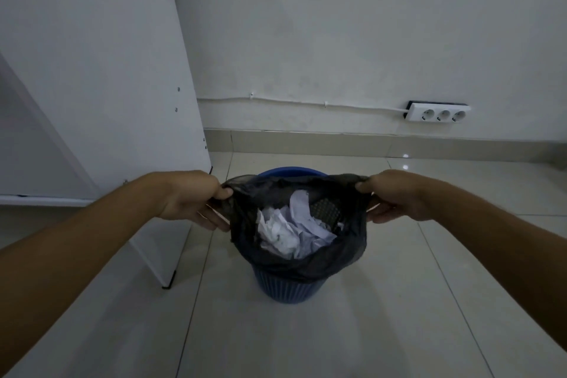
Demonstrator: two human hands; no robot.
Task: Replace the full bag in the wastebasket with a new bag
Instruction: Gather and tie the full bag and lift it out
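Black plastic bag (299, 258) is sitting in the blue wastebasket (288, 287) on the floor, while the left hand (190, 198) and right hand (395, 195) are pinching its rim (paper-filled); lifting evenly should be avoiding tears.

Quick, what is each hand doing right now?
Left hand: closed, gripping the left edge of the black trash bag.
Right hand: closed, gripping the bag's right edge.

You have no writing, label, brand, number or sign to read here; the wall, the floor, the power strip (438, 112), the black bag (343, 250) and the blue wastebasket (287, 289) all show plain surfaces.
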